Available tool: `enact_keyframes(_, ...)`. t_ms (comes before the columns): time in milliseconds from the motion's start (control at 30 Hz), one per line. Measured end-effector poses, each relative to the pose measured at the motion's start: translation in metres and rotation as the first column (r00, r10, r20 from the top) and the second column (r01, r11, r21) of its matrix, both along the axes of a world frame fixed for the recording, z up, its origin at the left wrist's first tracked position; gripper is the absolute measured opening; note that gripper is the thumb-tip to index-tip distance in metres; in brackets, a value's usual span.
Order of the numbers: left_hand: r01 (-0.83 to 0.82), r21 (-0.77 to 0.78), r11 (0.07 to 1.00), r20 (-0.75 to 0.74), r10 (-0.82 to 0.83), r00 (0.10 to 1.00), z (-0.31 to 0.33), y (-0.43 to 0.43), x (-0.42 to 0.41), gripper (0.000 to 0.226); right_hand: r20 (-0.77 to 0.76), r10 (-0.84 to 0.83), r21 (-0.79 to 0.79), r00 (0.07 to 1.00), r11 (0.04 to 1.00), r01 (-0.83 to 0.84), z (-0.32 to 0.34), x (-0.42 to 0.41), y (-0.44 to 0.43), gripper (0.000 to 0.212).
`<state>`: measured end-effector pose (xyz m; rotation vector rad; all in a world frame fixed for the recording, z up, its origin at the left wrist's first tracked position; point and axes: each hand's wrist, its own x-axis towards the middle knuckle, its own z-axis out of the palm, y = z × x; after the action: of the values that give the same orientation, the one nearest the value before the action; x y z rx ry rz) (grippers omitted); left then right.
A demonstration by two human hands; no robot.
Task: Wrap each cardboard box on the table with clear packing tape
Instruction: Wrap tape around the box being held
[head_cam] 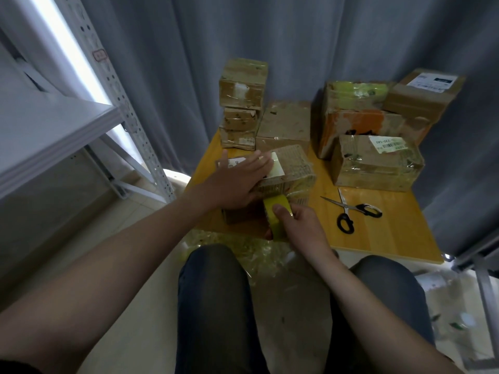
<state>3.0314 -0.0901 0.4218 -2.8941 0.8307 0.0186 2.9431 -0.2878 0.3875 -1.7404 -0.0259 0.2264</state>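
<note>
Wrapping is in hand on the box [294, 168] mid-frame, by the left edge of the table [391, 238]. The left hand [237, 182] presses flat on its top, and the right hand [302, 228] grips the tape roll [278, 211] just below it. Next, the tape needs drawing round the box, though the strip itself is barely visible.

- One view only, worn on the person's head, facing forward and tilted steeply down.
- The table [378, 233] lies near, within arm's reach, filling the centre and right of the frame.
- The wearer's knees [213, 265] sit at bottom centre, directly below the lens.
- The wide angle takes in a shelf [118, 87] at upper left and a curtain [189, 49] across the top.
</note>
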Motion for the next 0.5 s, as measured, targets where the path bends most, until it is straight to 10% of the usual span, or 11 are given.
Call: enact_keyframes(500,0.087,-0.149,0.985,0.068,-0.077,0.995,-0.004,0.003,-0.013,0.061,0.060,-0.017,0.020,0.998,1.000,0.015,-0.005,-0.004,0.000,0.026)
